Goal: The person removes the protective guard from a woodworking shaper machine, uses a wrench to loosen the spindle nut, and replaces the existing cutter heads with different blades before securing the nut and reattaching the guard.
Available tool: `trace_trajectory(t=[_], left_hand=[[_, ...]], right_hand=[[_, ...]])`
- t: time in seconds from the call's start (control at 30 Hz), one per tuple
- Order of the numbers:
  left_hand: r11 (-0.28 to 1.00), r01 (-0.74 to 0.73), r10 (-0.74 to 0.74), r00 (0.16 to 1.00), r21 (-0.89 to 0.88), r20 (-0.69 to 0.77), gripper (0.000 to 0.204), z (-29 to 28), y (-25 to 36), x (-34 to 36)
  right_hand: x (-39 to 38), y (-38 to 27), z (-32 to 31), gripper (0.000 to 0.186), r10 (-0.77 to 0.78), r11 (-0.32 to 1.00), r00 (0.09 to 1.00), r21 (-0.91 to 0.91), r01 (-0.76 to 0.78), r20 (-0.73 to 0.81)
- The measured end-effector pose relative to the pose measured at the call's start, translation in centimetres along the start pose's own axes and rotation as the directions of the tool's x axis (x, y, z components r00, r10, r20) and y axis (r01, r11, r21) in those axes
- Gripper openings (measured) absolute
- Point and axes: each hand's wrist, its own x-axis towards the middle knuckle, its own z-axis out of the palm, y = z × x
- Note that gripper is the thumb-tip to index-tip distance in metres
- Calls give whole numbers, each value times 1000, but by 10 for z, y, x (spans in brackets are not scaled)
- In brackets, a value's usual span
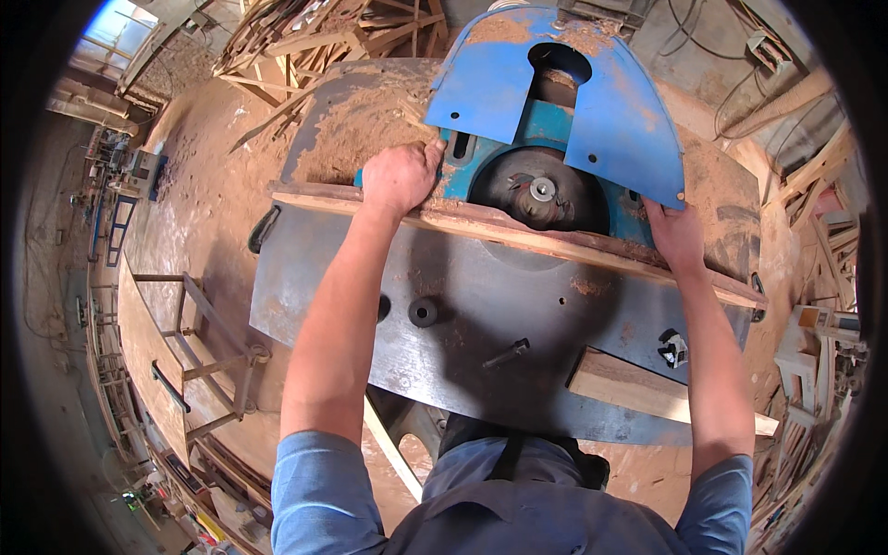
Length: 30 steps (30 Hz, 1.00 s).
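Note:
A teal metal fence housing (453, 182) stands across the machine table, with a round cutter head on its spindle (543, 190) in the middle opening. Over its back lies a blue sheet-metal guard (499, 79) with a keyhole-shaped slot, dusted with sawdust. My left hand (400, 178) is closed on the left end of the housing, just behind the wooden fence board (546, 242). At the other end, my right hand (678, 233) grips the housing under the guard's right corner; its fingertips are partly hidden. Both arms reach over the grey table (324, 277).
On the near table lie a black ring (423, 312), a small bolt-like tool (507, 352), a small black-and-silver part (673, 349) and a wood block (638, 384). Scrap wood (370, 42) is piled behind. A wooden-topped metal frame (153, 356) stands left; sawdust covers the floor.

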Motion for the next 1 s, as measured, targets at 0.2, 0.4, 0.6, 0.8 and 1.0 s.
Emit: trace_trajectory(t=[0.2, 0.4, 0.6, 0.8, 1.0], left_hand=[[939, -344, 241, 717, -31, -654, 35, 16, -48, -77], [970, 20, -80, 967, -243, -242, 77, 84, -113, -226], [979, 50, -113, 940, -198, -322, 77, 101, -113, -229], [955, 57, -171, 908, -289, -383, 66, 130, -113, -220], [901, 98, -272, 887, -422, -374, 57, 134, -112, -214]], right_hand=[[-5, -6, 0, 45, -11, 997, 998, 75, 15, -54], [-2, -7, -5, 45, 40, 999, 999, 3, -40, -3], [-4, -8, -2, 44, -69, 996, 996, 45, 72, -54], [-4, -3, 0, 40, -56, 998, 998, 21, 57, -35], [-5, -4, -3, 41, -49, 999, 998, -15, 49, -38]])
